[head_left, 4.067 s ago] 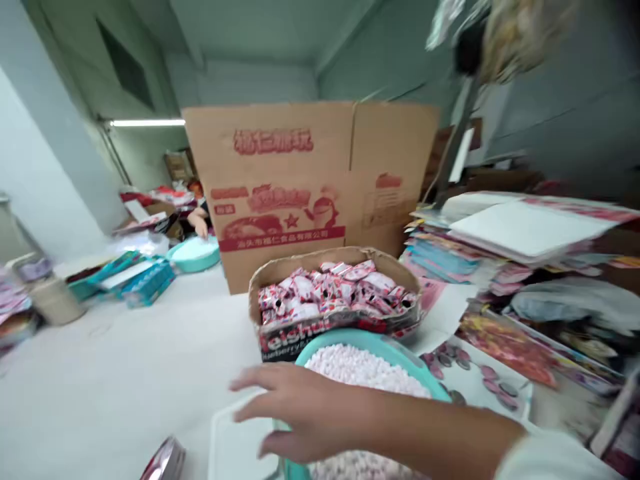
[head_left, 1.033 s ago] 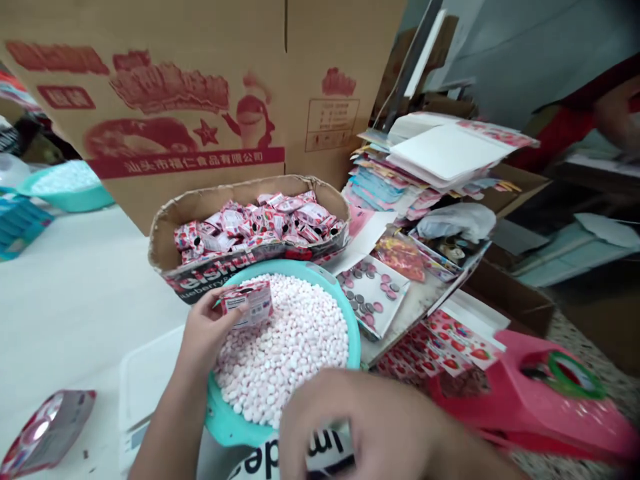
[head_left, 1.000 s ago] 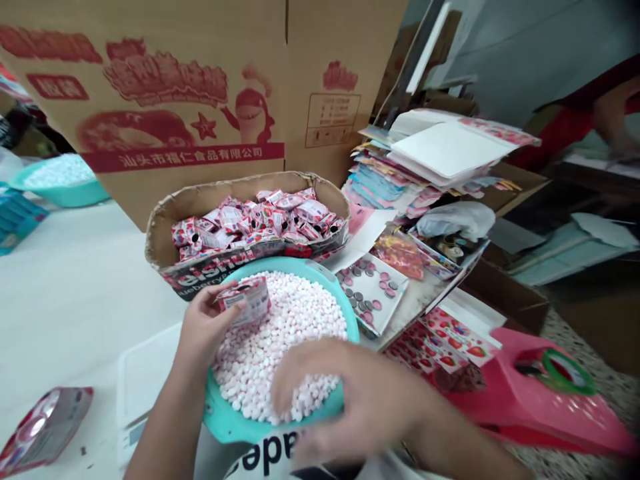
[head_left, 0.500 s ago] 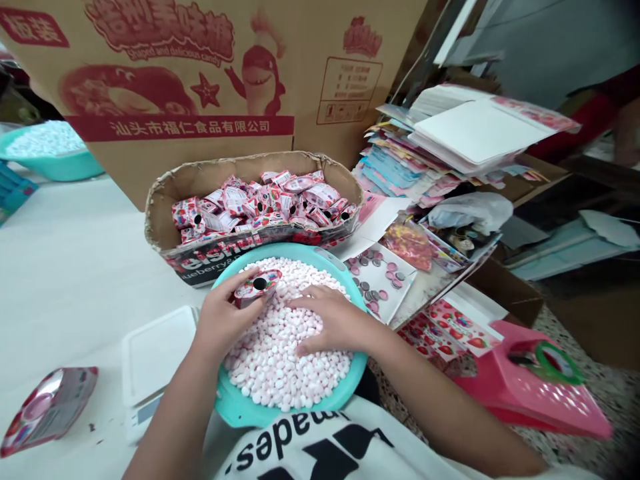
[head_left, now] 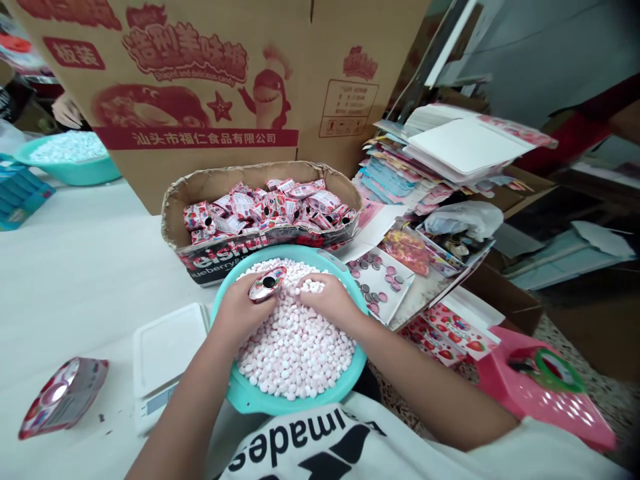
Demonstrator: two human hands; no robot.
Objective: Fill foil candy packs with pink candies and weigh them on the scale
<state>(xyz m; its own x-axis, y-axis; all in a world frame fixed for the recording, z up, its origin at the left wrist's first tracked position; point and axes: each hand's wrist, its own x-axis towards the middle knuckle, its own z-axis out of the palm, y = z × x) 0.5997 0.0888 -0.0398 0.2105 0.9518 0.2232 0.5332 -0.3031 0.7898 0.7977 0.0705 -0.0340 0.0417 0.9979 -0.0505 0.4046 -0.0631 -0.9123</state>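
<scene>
My left hand [head_left: 243, 308] grips a small red-and-white candy box [head_left: 267, 285] with a round dark hole in its top, held just over the candies. My right hand [head_left: 330, 300] is cupped around a scoop of small white candies [head_left: 312, 287], close to the box. Both hands are over a turquoise basin [head_left: 231, 393] filled with pale pink-white candies [head_left: 295, 363]. Behind the basin, a cut-down cardboard box [head_left: 173, 213] holds many similar candy boxes [head_left: 273, 203]. Left of the basin lies a white scale [head_left: 167, 347], and farther left a candy box with a pink cap [head_left: 65, 395].
A large printed carton [head_left: 200, 150] stands behind. On the right are a tray of pink and grey caps [head_left: 395, 297], stacked printed cards [head_left: 460, 140] and a pink stool [head_left: 545, 400] with green tape. Another basin [head_left: 85, 172] and a person's hand [head_left: 67, 110] are at the far left.
My right hand has gone from spread fingers on the candies to cupping some of them, nearer the candy box. My left hand has turned slightly with the box. The view has shifted a little.
</scene>
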